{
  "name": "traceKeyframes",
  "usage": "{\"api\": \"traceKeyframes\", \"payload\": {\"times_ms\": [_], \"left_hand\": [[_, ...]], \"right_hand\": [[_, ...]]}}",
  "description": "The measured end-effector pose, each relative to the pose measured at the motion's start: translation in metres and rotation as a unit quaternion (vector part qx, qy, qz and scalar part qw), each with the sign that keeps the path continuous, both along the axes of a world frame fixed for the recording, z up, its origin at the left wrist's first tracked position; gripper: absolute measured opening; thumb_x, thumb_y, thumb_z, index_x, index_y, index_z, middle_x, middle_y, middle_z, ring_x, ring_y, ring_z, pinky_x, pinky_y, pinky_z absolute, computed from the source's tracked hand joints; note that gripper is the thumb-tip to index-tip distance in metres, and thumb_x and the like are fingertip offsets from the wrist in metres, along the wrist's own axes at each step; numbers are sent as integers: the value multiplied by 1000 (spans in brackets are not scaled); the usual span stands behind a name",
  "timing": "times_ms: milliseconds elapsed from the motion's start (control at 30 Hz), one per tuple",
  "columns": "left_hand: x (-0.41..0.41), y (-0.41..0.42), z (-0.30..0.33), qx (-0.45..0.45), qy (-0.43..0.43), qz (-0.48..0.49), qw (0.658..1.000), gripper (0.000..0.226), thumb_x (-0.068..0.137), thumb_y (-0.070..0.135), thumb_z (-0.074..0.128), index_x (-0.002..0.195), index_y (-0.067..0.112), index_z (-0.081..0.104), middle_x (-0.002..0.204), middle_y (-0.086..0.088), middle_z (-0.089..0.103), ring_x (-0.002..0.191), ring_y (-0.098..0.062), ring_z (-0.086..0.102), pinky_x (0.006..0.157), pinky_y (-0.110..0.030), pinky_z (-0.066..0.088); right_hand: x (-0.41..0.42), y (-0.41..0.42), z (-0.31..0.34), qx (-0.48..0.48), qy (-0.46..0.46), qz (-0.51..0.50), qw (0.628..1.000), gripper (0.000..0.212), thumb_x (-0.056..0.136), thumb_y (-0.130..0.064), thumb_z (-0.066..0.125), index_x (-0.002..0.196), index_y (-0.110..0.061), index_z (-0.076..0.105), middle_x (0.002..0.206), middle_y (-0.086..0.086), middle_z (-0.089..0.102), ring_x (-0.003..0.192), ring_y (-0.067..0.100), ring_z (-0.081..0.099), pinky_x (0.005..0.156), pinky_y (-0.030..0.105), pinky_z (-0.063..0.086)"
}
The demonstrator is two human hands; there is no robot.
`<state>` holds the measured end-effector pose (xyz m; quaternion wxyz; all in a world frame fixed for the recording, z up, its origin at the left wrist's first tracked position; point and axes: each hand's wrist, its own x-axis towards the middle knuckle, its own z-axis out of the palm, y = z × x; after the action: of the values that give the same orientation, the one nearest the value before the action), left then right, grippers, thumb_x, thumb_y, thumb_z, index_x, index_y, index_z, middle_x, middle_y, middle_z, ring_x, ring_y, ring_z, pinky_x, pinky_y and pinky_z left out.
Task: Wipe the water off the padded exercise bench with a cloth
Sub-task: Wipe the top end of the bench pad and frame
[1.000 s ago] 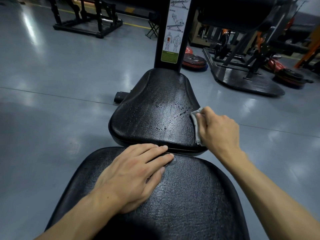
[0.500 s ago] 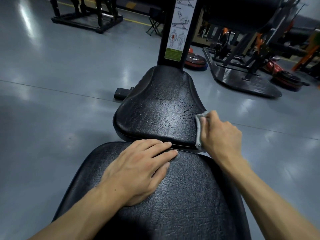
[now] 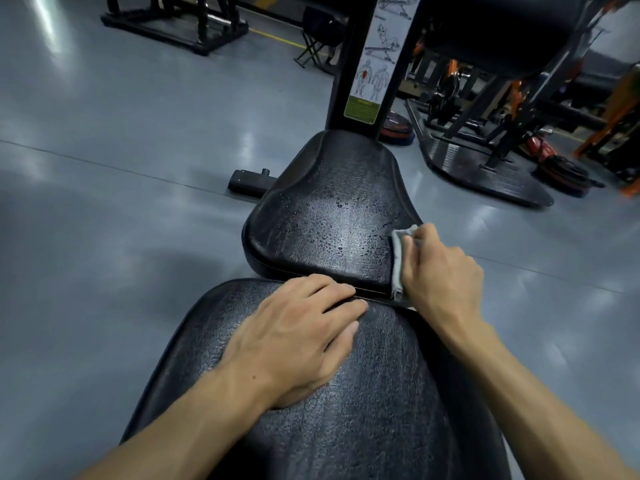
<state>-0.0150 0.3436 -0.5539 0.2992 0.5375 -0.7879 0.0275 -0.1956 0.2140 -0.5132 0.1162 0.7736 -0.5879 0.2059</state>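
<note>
Now, from the head camera, your right hand (image 3: pixel 441 271) presses a grey cloth (image 3: pixel 399 258) against the right edge of the seat pad (image 3: pixel 325 230), fingers curled over the folded fabric so that it hangs down the pad's side to the gap between the two cushions. Water droplets (image 3: pixel 332 233) bead across the middle and right of that seat pad, with a darker wet streak just beside the cloth. Your left hand (image 3: pixel 294 334) lies flat on the nearer back pad (image 3: pixel 381 393), fingers straight and close together, their tips reaching the seam where the two pads meet; it holds nothing. Both pads are black, textured vinyl, and the nearer one carries no visible drops.

Beyond the seat rises a black upright post (image 3: pixel 339 81) bearing an instruction sticker (image 3: pixel 377 57): line drawings of a figure on a bench, two muscle diagrams, and a green panel at the bottom whose small writing is too blurred for you to read. A black frame foot (image 3: pixel 249 180) sticks out on the grey floor (image 3: pixel 121 150) to the left of the seat. Weight plates (image 3: pixel 561 174) and other dark machines stand well apart at the upper right.
</note>
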Motion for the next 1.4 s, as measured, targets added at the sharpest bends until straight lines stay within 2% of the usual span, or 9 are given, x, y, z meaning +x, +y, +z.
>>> {"api": "traceKeyframes", "payload": {"times_ms": [133, 267, 533, 767, 933, 1100, 1233, 1333, 1400], "left_hand": [[0, 0, 0, -11, 4, -3, 1000, 34, 101, 34, 49, 118, 19, 74, 120, 3, 69, 110, -20, 61, 98, -37, 48], [3, 2, 4, -2, 32, 11, 999, 30, 102, 33, 48, 99, 18, 73, 107, 1, 62, 103, -22, 56, 89, -41, 49], [1, 2, 5, -21, 55, 10, 998, 33, 100, 30, 45, 99, 17, 75, 99, 3, 65, 95, -21, 57, 86, -39, 49], [4, -2, 4, -10, 141, 25, 990, 29, 93, 24, 52, 68, 14, 63, 77, 3, 54, 82, -17, 47, 80, -36, 48], [6, -3, 1, -7, 167, 15, 986, 29, 89, 26, 51, 70, 12, 69, 75, 4, 55, 83, -17, 47, 78, -36, 49], [7, -2, 2, -30, 196, 4, 980, 25, 84, 24, 55, 61, 13, 55, 70, 3, 47, 78, -19, 44, 73, -38, 48], [9, -3, -1, -53, 206, 0, 977, 25, 83, 23, 54, 60, 14, 54, 67, 2, 48, 73, -20, 43, 73, -39, 46], [22, -5, 19, -66, 214, -34, 974, 25, 83, 23, 54, 61, 14, 58, 67, -1, 53, 72, -23, 47, 73, -42, 45], [47, -15, 36, -113, 194, -38, 974, 25, 85, 24, 52, 64, 13, 63, 71, -3, 59, 74, -24, 51, 74, -41, 46]], "right_hand": [[45, 11, 0, 4, 4, 45, 999, 36, 106, -49, 36, 108, -16, 51, 86, 23, 71, 80, 46, 67, 63, 43, 38], [85, 17, 0, 29, 57, 90, 994, 36, 106, -49, 31, 112, -18, 48, 88, 17, 71, 83, 43, 67, 63, 40, 32], [40, 9, 2, -11, -3, 44, 999, 37, 103, -50, 39, 100, -15, 50, 75, 23, 67, 73, 48, 65, 60, 44, 41], [102, 21, 3, 32, 42, 93, 994, 35, 106, -50, 30, 107, -19, 44, 83, 17, 69, 78, 43, 65, 62, 40, 34], [76, 18, 5, 13, 31, 73, 997, 37, 103, -53, 33, 103, -18, 46, 77, 19, 68, 75, 45, 65, 61, 41, 36], [82, 21, 7, 23, 16, 83, 996, 38, 103, -54, 36, 102, -18, 47, 69, 16, 65, 71, 44, 64, 60, 43, 43], [115, 23, 9, 72, 100, 126, 984, 33, 107, -50, 31, 110, -20, 44, 60, -2, 45, 73, 39, 63, 62, 39, 34], [113, 19, 19, 79, 137, 132, 979, 31, 106, -50, 32, 112, -22, 41, 62, -1, 43, 77, 40, 63, 62, 40, 34], [102, 17, 25, 86, 127, 105, 983, 28, 105, -45, 37, 115, -19, 43, 68, 6, 51, 85, 43, 63, 64, 41, 31]]}}
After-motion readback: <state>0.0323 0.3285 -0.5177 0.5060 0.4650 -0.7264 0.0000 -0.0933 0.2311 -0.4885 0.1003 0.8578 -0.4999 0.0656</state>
